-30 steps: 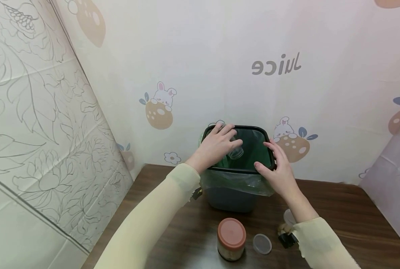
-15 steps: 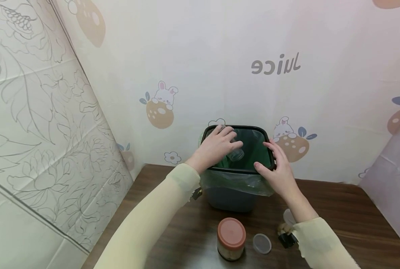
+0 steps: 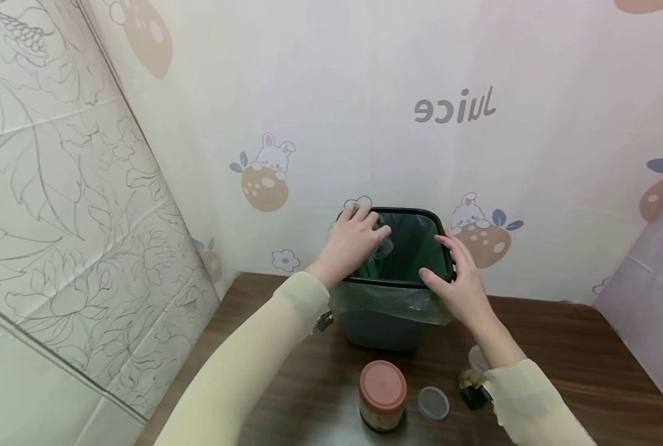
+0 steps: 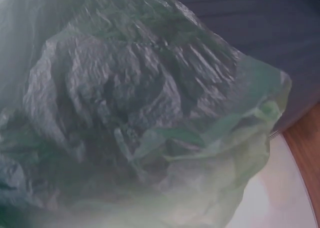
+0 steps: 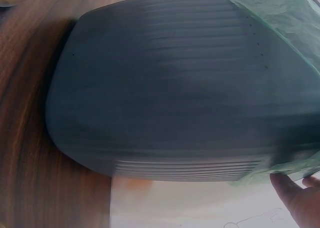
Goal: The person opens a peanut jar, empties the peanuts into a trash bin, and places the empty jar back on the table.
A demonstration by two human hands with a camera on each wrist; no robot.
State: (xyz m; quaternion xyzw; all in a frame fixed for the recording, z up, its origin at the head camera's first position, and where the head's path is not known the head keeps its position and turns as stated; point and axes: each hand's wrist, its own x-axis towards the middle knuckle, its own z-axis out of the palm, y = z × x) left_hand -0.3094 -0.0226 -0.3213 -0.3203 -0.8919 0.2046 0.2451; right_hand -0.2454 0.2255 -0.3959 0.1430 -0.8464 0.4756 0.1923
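Note:
In the head view my left hand is over the left side of a dark trash bin, lined with a green plastic bag. It grips a clear jar, tilted with its round mouth toward the bin's inside; the fingers hide much of it. My right hand holds the bin's black rim at the right corner, thumb on the near side. The left wrist view is filled by the crumpled bag, with no hand showing. In the right wrist view, fingertips touch the bag's edge beside the bin.
A jar with an orange-pink lid stands on the wooden table before the bin. To its right lies a round translucent lid. Beige pieces and a whitish round thing are partly behind the right wrist. A patterned wall rises behind.
My left hand has shifted slightly left with the clear jar, toward the bin's left rim. My right hand stays on the rim.

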